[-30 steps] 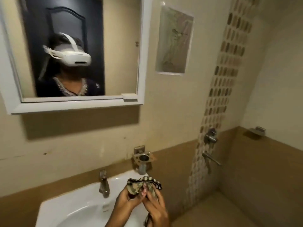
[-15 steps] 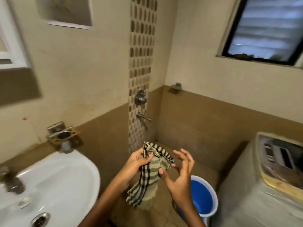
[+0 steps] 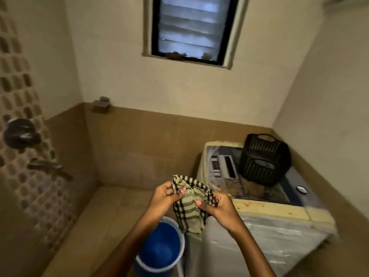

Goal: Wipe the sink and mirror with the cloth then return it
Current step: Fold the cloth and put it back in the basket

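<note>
A beige cloth with dark checks (image 3: 188,208) hangs between both my hands in the lower middle of the head view. My left hand (image 3: 164,198) pinches its upper left corner between thumb and fingers. My right hand (image 3: 217,206) grips its right edge with curled fingers. The cloth's lower part droops over the bucket and the front left corner of the washing machine. The sink and the mirror are out of view.
A blue bucket (image 3: 159,250) stands on the floor below my hands. A washing machine (image 3: 269,222) fills the right side, with a black plastic basket (image 3: 263,158) on its lid. Shower valve and tap (image 3: 22,134) stick out from the left wall. A louvred window (image 3: 191,27) is above.
My view has swung right, away from the mirror and sink, toward the washing machine. My right hand, open half a second ago, now grips the cloth's right edge.
</note>
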`<state>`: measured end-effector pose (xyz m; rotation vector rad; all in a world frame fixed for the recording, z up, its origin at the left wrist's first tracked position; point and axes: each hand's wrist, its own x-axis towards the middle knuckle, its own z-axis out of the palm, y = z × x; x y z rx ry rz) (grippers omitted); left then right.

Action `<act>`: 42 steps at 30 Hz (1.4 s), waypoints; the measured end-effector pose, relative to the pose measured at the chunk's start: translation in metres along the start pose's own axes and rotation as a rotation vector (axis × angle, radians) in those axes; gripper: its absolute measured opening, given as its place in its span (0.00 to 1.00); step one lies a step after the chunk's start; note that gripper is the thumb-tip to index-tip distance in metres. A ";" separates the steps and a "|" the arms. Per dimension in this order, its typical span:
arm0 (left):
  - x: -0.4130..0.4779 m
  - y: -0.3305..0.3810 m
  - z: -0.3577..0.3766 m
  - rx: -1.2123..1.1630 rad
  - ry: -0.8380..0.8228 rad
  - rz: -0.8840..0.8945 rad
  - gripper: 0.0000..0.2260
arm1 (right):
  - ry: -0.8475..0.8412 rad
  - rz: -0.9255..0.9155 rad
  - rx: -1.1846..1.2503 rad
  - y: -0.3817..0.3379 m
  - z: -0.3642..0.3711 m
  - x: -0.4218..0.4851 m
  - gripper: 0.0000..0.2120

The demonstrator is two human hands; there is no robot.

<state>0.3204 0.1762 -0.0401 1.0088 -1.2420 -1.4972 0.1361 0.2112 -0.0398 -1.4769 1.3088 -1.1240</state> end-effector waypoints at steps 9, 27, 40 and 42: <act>0.182 0.002 0.192 0.197 -0.251 0.038 0.06 | 0.367 0.044 -0.093 0.011 -0.208 0.061 0.09; 0.328 -0.054 0.341 1.032 -0.483 0.329 0.16 | 0.352 0.223 -0.523 0.093 -0.354 0.157 0.19; 0.317 -0.049 0.331 1.318 -0.547 0.384 0.30 | 0.220 0.444 -1.153 0.101 -0.330 0.160 0.15; 0.311 -0.043 0.317 1.274 -0.518 0.448 0.35 | 0.223 0.458 -1.161 0.098 -0.331 0.155 0.19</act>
